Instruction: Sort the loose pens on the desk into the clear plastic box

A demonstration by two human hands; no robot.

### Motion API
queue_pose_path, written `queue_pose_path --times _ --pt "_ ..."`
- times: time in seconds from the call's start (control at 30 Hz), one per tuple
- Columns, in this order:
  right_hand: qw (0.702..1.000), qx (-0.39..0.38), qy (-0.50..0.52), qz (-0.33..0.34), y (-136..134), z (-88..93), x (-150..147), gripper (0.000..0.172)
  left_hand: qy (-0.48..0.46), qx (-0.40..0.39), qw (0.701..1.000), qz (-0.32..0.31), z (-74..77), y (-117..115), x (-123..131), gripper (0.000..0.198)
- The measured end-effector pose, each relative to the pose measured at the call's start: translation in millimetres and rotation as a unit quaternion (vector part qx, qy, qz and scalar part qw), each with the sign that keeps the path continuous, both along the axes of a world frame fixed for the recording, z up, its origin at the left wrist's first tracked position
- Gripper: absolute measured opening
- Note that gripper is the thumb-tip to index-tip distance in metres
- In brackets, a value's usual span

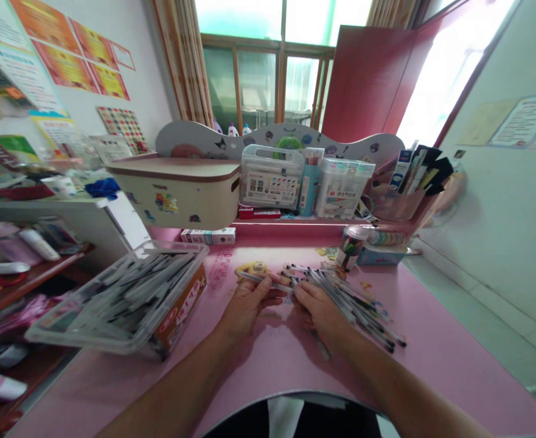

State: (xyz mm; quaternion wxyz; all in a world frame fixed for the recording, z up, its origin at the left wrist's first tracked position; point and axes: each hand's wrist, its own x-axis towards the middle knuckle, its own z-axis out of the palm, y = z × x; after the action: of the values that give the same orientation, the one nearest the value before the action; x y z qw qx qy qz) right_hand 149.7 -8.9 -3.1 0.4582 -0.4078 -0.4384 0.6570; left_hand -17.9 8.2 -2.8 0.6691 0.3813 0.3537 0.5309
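Observation:
My left hand (247, 302) pinches a slim pen (274, 285) with a clear barrel over the middle of the pink desk. Close beside it, my right hand (319, 309) is closed at the pen's other end, its lower fingers partly hidden. Another thin clear pen or barrel (321, 345) sticks out below my right palm; whether I grip it cannot be seen. A loose pile of clear pens with dark ends (356, 304) lies just right of my right hand. To the left stands a clear plastic bin (133, 348) full of translucent pen parts.
A blue box (381, 255) and a clear jar (350, 246) stand behind the pile. On the back shelf are a lidded cream box (180, 194), a marker case (272, 179), a blue pencil tube (310, 185) and a pink holder (395, 201). A small carton (208, 236) lies below.

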Motion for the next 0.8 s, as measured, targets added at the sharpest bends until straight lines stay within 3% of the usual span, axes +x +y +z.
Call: queue_pose_path --times 0.1,0.3,0.5,0.63,0.8 --pt "1.0 -0.001 0.022 -0.005 -0.2 2.4 -0.5 0.041 -0.003 0.0 1.0 0.004 0.4 -0.3 -0.1 0.035" --pt "0.998 -0.013 -0.053 -0.006 0.2 1.3 0.6 0.046 0.021 0.008 1.0 0.005 -2.4 0.1 1.3 0.034" --pt "1.0 -0.011 0.001 -0.008 -1.3 -1.1 -1.8 0.041 0.022 0.024 0.999 0.008 0.0 -0.8 0.1 0.031" --pt "0.999 -0.015 -0.051 -0.009 -0.6 -3.6 -1.1 0.047 0.029 0.025 0.999 0.012 2.1 -1.3 0.4 0.034" --pt "1.0 0.006 -0.022 -0.002 0.5 -0.7 -1.4 0.032 0.011 0.009 0.999 0.029 2.1 0.2 0.2 0.038"
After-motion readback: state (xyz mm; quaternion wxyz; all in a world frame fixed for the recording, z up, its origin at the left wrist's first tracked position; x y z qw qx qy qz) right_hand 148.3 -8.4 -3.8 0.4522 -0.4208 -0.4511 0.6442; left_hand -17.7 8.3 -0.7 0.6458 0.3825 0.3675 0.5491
